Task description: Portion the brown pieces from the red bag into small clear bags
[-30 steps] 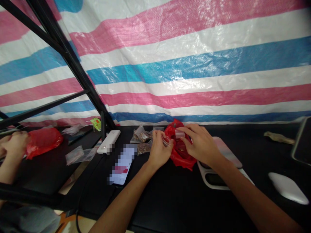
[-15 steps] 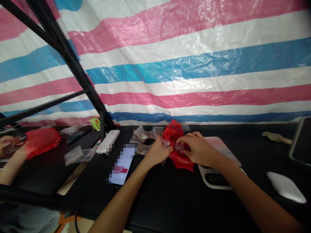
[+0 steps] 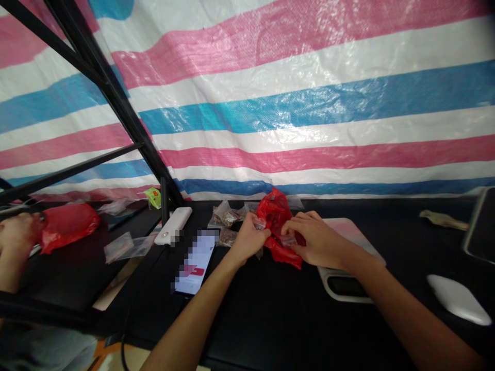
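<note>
Your left hand (image 3: pixel 249 238) is closed in a pinch, thumb against forefinger, on the upper edge of a small clear bag (image 3: pixel 259 223). That edge shows at your fingertips; part of the same bag seems to hang just below your hand, with something brownish in it, though your fingers hide most of it.

Your right hand (image 3: pixel 319 241) is curled over the right side of the crumpled red bag (image 3: pixel 274 208), with a narrow gap between thumb and forefinger. A piece of clear plastic (image 3: pixel 288 240) lies in that gap, over the red bag; you cannot tell from here whether your fingers grip it or only touch it. The red bag lies on the black table (image 3: pixel 294 314) between your hands, its far end standing up beyond your fingertips and its near end spread flat toward you.

To the left and far side of your left hand lie filled clear bags (image 3: pixel 229 217), with the phone (image 3: pixel 196 263) nearer and farther left. The kitchen scale (image 3: pixel 356 234) sits under and beyond your right wrist. Well apart at the far left, a co-worker's hand (image 3: pixel 17 234) is beside another red bag (image 3: pixel 69 224).
</note>
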